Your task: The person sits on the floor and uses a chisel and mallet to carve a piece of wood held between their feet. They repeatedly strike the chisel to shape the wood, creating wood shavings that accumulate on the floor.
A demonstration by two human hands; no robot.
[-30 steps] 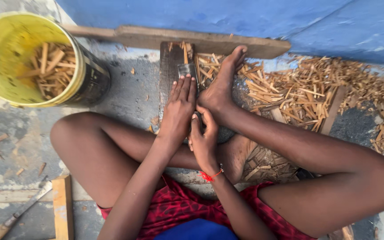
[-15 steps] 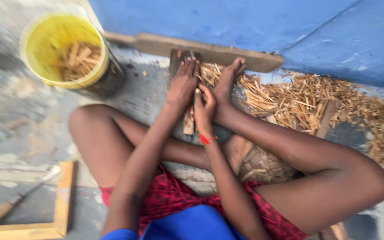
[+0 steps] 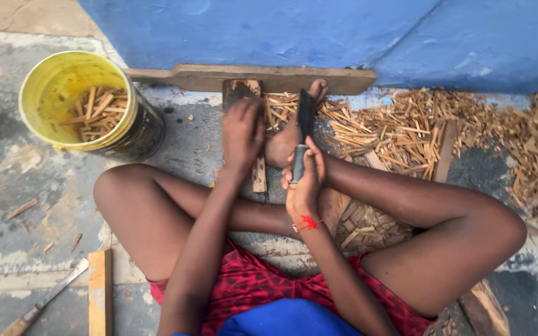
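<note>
Sitting cross-legged on a grey concrete floor against a blue wall, a person splits wood into thin sticks. At far left, near the bottom, one loose wooden slat [image 3: 99,292] lies beside one long blade [image 3: 45,302] on the floor. Above them stands one yellow bucket [image 3: 38,81], partly filled with cut sticks [image 3: 98,109].

Toward the middle, the left hand [image 3: 242,134] presses down, fingers curled over a narrow upright strip of wood [image 3: 259,177] that stands on a dark chopping block [image 3: 239,90]. One long plank [image 3: 250,76] lies flat along the foot of the wall behind.

Just right of that, the right hand [image 3: 305,180] is closed around the handle of one dark knife [image 3: 304,127]. A moment ago both hands lay together low on the strip; now the knife is lifted clear with its blade pointing away, so I judge a fresh cut is being lined up. A red thread circles that wrist.

Further right, a large heap of wood splinters [image 3: 418,130], too many to count, spreads along the wall.
</note>
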